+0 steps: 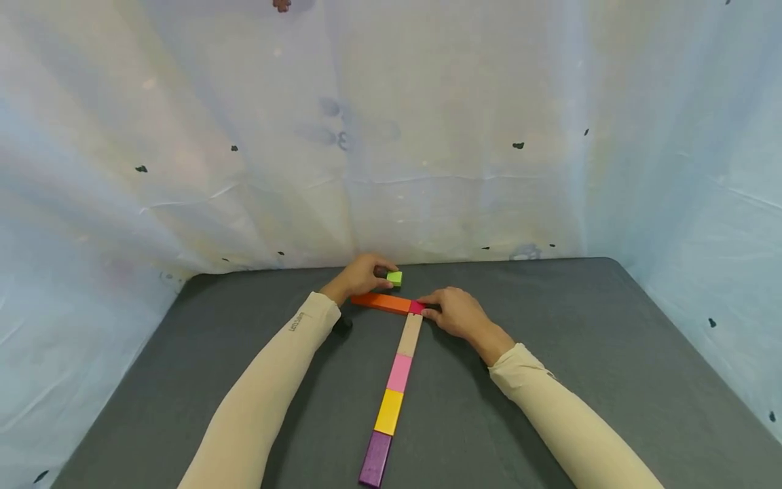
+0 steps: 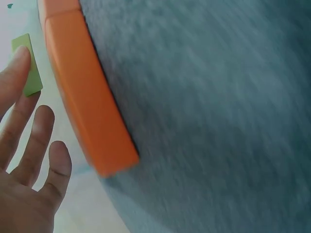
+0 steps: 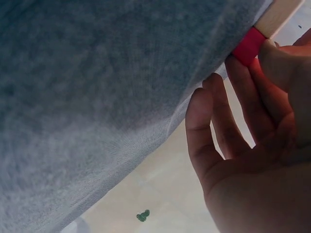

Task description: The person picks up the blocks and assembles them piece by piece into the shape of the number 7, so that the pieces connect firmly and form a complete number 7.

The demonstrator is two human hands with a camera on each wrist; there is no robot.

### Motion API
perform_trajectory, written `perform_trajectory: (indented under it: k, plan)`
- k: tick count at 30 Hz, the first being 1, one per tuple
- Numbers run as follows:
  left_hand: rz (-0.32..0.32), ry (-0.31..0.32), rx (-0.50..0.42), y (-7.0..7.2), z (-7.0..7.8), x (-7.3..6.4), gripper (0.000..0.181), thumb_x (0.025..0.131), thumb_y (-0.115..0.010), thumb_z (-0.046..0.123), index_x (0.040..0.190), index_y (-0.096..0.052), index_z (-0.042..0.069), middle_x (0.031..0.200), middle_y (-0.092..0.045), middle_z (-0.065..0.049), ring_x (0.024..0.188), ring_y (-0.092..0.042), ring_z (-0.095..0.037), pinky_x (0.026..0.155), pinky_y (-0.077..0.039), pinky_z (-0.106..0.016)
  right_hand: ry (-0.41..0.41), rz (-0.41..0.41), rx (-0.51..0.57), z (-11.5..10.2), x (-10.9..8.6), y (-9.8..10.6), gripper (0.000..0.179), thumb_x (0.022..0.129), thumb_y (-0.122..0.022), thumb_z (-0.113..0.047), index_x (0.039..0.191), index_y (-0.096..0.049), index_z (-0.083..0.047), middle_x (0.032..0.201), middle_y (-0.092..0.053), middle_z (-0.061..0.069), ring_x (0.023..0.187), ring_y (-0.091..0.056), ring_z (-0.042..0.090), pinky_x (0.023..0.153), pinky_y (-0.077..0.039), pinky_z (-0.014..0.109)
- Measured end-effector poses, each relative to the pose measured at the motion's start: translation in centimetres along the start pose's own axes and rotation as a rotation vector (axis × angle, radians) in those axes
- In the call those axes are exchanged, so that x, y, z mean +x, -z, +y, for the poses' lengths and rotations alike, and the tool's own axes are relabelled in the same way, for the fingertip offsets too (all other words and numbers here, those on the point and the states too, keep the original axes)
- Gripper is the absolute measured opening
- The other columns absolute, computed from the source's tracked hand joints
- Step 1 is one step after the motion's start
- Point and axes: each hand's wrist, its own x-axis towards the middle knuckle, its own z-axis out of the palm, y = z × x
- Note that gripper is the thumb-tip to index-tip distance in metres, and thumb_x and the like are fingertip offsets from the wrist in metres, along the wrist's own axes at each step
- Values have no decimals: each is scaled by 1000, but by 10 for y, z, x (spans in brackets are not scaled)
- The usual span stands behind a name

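In the head view my left hand [image 1: 362,274] pinches a small lime-green block [image 1: 394,278] between thumb and index finger, above the far side of the orange bar [image 1: 380,302]. The left wrist view shows this green block [image 2: 34,80] on edge, the other fingers spread apart. A seam crosses the orange bar [image 2: 90,97] there. My right hand [image 1: 457,312] pinches a crimson block [image 1: 417,307] where the orange bar meets the natural wood block [image 1: 410,335]. In the right wrist view, thumb and index finger grip the crimson block [image 3: 249,46] against the wood block's end.
From the wood block a line runs toward me: a pink block [image 1: 400,373], a yellow block [image 1: 389,411] and a purple block [image 1: 375,458]. They lie on a dark grey table [image 1: 550,353]. Pale plastic sheeting [image 1: 427,136] hangs behind and at both sides.
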Motion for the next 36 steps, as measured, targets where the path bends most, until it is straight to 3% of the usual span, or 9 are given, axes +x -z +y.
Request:
perform_trajectory:
  k: [7, 19, 27, 36]
  plan:
    - [43, 17, 14, 14, -16, -14, 35, 88, -76, 16, 122, -72, 14, 129, -64, -9, 110, -59, -28, 100, -51, -44, 17, 9, -6, -1, 2, -1, 33, 95, -68, -29, 127, -71, -18, 119, -73, 5, 109, -66, 25, 98, -52, 46]
    - [51, -41, 55, 32, -44, -29, 34, 87, -78, 13, 120, -73, 11, 124, -65, -12, 94, -58, -24, 85, -50, -38, 9, 21, -23, 3, 0, 3, 34, 95, -68, -30, 126, -71, -18, 118, -73, 5, 106, -67, 25, 97, -52, 47]
    - [70, -39, 95, 45, -66, -42, 32, 87, -77, 11, 119, -73, 11, 120, -67, -12, 91, -61, -24, 80, -52, -38, 17, 25, -22, 3, 2, 2, 34, 95, -68, -30, 126, -71, -18, 117, -74, 5, 106, -67, 25, 97, -52, 47]
    - [49, -24, 112, 49, -76, -50, 33, 85, -78, 8, 117, -74, 10, 118, -67, -13, 84, -60, -21, 73, -51, -33, 17, 31, -19, 5, 0, 3, 33, 95, -69, -30, 125, -71, -18, 116, -74, 5, 105, -67, 25, 95, -53, 46]
